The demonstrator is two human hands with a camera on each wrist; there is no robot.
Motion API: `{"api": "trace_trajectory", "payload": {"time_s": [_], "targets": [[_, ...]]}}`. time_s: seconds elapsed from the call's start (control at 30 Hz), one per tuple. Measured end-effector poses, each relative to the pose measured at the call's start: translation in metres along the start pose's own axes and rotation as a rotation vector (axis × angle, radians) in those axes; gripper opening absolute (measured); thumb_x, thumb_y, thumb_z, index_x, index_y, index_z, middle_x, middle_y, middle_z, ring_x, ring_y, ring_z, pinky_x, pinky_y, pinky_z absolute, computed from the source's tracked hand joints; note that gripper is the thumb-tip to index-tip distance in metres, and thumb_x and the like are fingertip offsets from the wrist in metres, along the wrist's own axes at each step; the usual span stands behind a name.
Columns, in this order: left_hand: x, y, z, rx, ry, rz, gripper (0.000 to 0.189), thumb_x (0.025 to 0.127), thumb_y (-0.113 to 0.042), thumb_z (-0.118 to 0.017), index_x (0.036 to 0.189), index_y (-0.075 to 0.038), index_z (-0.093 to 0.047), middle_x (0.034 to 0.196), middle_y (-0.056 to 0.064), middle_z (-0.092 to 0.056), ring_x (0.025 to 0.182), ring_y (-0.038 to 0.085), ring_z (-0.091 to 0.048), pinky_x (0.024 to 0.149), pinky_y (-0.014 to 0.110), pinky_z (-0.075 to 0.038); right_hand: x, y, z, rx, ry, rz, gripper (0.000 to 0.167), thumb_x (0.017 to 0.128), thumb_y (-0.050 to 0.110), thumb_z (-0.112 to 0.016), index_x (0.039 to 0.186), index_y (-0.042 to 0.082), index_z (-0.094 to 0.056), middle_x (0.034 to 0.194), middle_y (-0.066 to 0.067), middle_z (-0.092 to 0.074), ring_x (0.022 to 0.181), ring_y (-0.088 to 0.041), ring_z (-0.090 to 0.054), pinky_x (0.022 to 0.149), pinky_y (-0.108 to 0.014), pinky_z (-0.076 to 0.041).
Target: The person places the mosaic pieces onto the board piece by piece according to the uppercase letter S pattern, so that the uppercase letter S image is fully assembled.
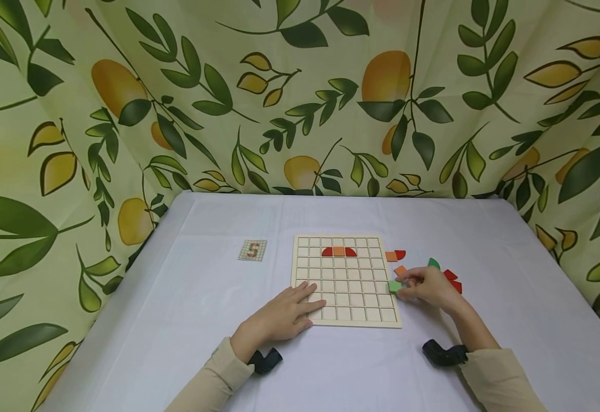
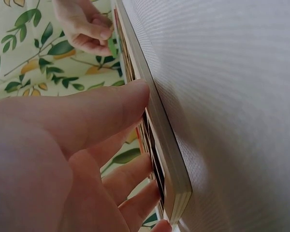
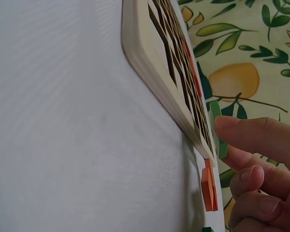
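Observation:
A pale wooden grid board (image 1: 343,297) lies on the white table. Near its top, a red rounded tile (image 1: 327,252), an orange square tile (image 1: 338,252) and another red rounded tile (image 1: 351,252) form a row. My left hand (image 1: 279,313) rests on the board's lower left corner, fingers spread over the cells and thumb (image 2: 133,96) at the near edge. Between thumb and index finger, my right hand (image 1: 429,288) pinches a green square tile (image 1: 394,286) at the board's right edge. In the right wrist view the green tile (image 3: 217,128) stands tilted, partly covered by a fingertip.
Right of the board lie orange tiles (image 1: 400,270), a red rounded tile (image 1: 400,253), a dark green tile (image 1: 434,263) and red tiles (image 1: 450,274), some partly behind my right hand. A small card (image 1: 252,250) with an S-shaped pattern lies left of the board.

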State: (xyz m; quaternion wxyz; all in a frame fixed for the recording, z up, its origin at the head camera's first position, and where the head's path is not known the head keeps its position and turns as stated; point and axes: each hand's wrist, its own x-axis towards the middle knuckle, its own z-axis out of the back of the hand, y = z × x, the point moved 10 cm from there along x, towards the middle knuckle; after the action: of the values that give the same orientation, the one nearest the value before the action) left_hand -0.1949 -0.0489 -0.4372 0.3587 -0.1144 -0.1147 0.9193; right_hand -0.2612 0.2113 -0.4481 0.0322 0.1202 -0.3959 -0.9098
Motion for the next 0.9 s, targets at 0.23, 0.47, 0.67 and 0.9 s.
{"api": "trace_trajectory", "payload": {"time_s": [0.23, 0.47, 0.67, 0.9], "targets": [[0.000, 0.000, 0.001, 0.011, -0.002, -0.004, 0.046, 0.099, -0.026, -0.051, 0.145, -0.022, -0.046, 0.159, 0.011, -0.032, 0.149, 0.032, -0.027, 0.121, 0.048, -0.030, 0.004, 0.008, -0.003, 0.014, -0.001, 0.008, 0.035, 0.077, 0.014, -0.079, 0.106, -0.004, -0.070, 0.065, 0.002, -0.044, 0.065, -0.011, -0.042, 0.051, -0.019, -0.031], [0.000, 0.001, -0.001, -0.001, 0.002, 0.003, 0.046, 0.099, -0.027, -0.051, 0.145, -0.023, -0.045, 0.159, 0.010, -0.031, 0.150, 0.031, -0.026, 0.121, 0.048, -0.029, 0.008, 0.014, -0.005, 0.017, 0.001, 0.017, 0.033, 0.077, 0.014, -0.079, 0.105, -0.003, -0.071, 0.067, 0.002, -0.045, 0.066, -0.011, -0.043, 0.052, -0.018, -0.032], [-0.001, 0.001, -0.001, -0.006, 0.007, 0.011, 0.046, 0.099, -0.027, -0.051, 0.145, -0.024, -0.045, 0.160, 0.009, -0.031, 0.150, 0.029, -0.026, 0.121, 0.048, -0.029, 0.011, 0.018, -0.005, 0.017, -0.006, 0.016, 0.034, 0.076, 0.015, -0.080, 0.103, -0.002, -0.071, 0.067, 0.002, -0.045, 0.066, -0.011, -0.042, 0.052, -0.019, -0.030], [-0.001, 0.000, 0.001, 0.002, -0.008, -0.005, 0.046, 0.099, -0.028, -0.052, 0.145, -0.023, -0.046, 0.159, 0.011, -0.032, 0.150, 0.031, -0.027, 0.121, 0.048, -0.030, 0.014, 0.023, -0.005, 0.018, -0.009, 0.030, 0.033, 0.076, 0.015, -0.080, 0.103, -0.003, -0.071, 0.068, 0.001, -0.045, 0.067, -0.012, -0.042, 0.051, -0.019, -0.030]]}}
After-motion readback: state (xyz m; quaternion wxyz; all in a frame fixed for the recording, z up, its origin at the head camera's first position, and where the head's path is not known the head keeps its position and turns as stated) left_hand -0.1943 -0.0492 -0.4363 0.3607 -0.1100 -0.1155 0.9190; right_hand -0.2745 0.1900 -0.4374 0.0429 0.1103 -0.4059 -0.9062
